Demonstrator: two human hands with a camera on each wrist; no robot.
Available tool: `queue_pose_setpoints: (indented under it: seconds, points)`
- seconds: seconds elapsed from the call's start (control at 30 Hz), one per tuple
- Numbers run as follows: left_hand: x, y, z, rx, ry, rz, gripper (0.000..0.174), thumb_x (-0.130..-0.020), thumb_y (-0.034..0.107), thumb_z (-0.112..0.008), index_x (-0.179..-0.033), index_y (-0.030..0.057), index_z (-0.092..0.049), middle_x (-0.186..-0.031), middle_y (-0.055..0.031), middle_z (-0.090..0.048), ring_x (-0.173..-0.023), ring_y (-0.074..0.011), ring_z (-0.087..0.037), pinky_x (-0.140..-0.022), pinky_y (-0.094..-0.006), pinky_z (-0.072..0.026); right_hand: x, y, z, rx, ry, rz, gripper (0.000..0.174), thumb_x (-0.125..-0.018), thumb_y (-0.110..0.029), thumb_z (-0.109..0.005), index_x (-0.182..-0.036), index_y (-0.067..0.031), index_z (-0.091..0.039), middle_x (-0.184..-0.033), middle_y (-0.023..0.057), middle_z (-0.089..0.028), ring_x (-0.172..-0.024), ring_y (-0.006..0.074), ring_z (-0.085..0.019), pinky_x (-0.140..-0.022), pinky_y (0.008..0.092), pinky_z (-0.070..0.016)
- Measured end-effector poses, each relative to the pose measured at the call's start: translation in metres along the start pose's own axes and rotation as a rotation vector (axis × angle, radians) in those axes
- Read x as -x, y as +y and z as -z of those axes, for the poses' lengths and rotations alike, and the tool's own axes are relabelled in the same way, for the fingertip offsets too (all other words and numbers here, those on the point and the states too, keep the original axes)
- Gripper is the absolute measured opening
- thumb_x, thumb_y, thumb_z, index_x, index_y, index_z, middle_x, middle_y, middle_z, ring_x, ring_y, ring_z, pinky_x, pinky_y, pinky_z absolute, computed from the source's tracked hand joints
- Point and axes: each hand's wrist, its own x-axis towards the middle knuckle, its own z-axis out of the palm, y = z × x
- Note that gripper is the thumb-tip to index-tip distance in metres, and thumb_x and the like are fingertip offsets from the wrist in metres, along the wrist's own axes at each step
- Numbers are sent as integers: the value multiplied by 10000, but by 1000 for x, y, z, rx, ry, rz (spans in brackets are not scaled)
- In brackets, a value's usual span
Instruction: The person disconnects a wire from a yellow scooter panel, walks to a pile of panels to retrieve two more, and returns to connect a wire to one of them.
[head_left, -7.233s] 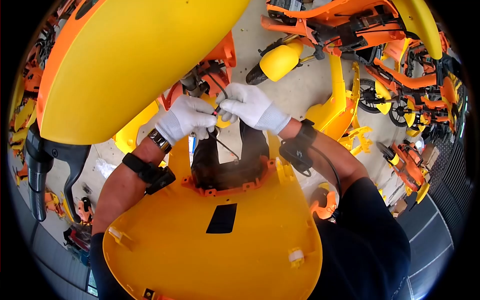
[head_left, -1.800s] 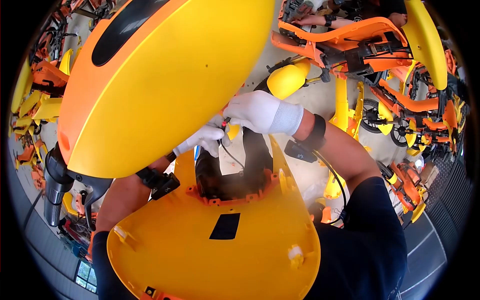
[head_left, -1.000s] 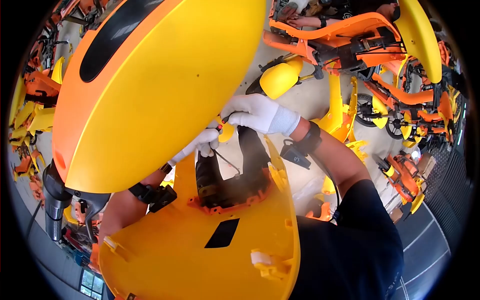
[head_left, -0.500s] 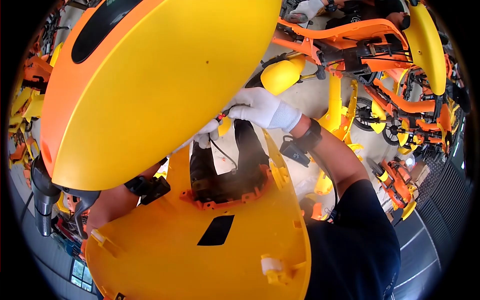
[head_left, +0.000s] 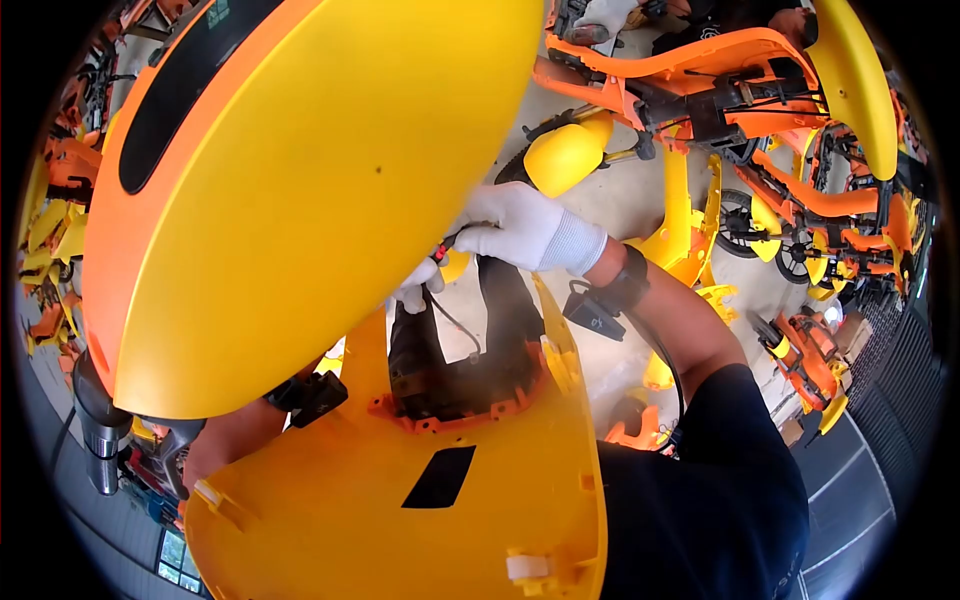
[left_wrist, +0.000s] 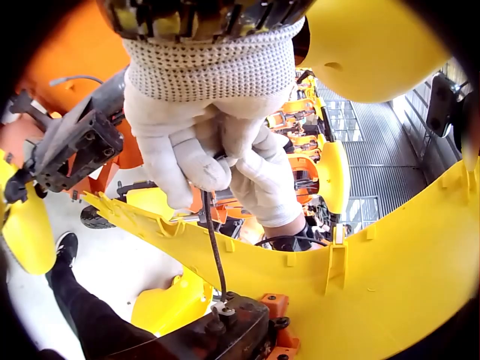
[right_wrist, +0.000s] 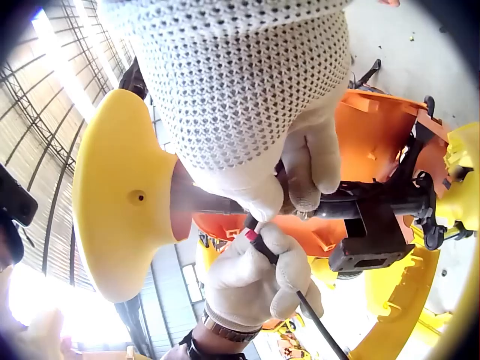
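Note:
My left hand, in a white glove, grips a thin black cable near its connector, which is black with a red ring. In the head view the big yellow housing hides most of this hand. Pressed close to it, my right hand, also gloved, pinches the dark cable end that meets the connector at the red ring. Below the hands the cable runs down to a black part with orange brackets. A large yellow panel with a black rectangular patch lies before my body.
A handlebar grip and brake lever stick out below the housing at left. Orange bike frames, yellow fenders and loose yellow panels crowd the floor. Another person's gloved hand shows at the top right.
The housing has swung down over my left hand, which showed fully 7.2 s ago. One second ago the two cable ends were slightly apart; now they meet between my hands.

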Motion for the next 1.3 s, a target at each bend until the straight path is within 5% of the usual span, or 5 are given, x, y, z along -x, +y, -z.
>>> queue_pose_setpoints:
  seconds: [0.57,0.97,1.3]
  points:
    - [-4,-1,4,-81,-57,-20,203,-849,134,-539,-811,-34,-648,-716,-99,-652,-619,-156,-622,-628,-281,-504,2,8,-7,-13,42,71,221,-846,-201,-633,-985,-37,-682,-976,130,-674,-930,301,-654,-848,357,-514]
    - [-1,4,0,-181,-33,-61,199,-830,143,-540,-716,2,-621,-655,-88,-631,-567,-147,-600,-583,-264,-485,-4,5,-3,550,19,514,133,-829,-168,-610,-943,-111,-648,-873,66,-612,-827,268,-638,-713,366,-527]
    - [-3,-11,3,18,-56,-45,183,-789,104,-570,-788,-66,-639,-596,-101,-592,-447,-139,-506,-468,-268,-445,0,-8,-6,639,5,528,120,-805,-162,-611,-916,-119,-630,-806,56,-572,-765,263,-617,-618,374,-508]
